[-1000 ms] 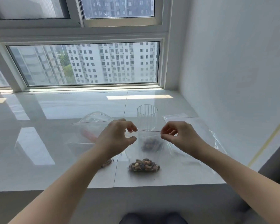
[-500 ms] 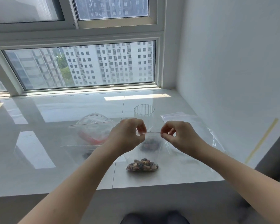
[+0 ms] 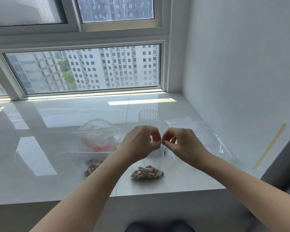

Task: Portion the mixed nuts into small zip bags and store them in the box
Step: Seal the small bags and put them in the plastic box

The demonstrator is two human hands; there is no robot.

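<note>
- Head view showed the left hand (image 3: 141, 144) and right hand (image 3: 182, 143) raised side by side over the tabletop (image 3: 40, 164), their fingertips almost meeting at the top edge of a small clear bag (image 3: 155, 158).
- Each hand's thumb and forefinger were curled in and pinching that top edge; the other fingers were loosely curled behind them.
- The bag hung straight down from the pinch, its nuts (image 3: 146, 172) bunched at the bottom and resting on the tabletop near the front edge.
- The zip strip ran left to right, across the person's body, so the seal's long axis lay along the line joining the two hands.
- Both pinches sat near the strip's right end, the left hand just inside the right. Neither hand was clearly nearer the bag than the other.
- My reading: the seal was at or near closed, though the clear plastic hid whether it was shut along its whole length.
- A second lot of nuts (image 3: 92, 166) lay to the left, partly behind the left forearm, in front of a large bag (image 3: 99, 131) with something red inside.
- A ribbed glass (image 3: 149, 115) stood behind the hands; flat bags (image 3: 191, 126) lay to the right.
- No box could be made out for certain.
</note>
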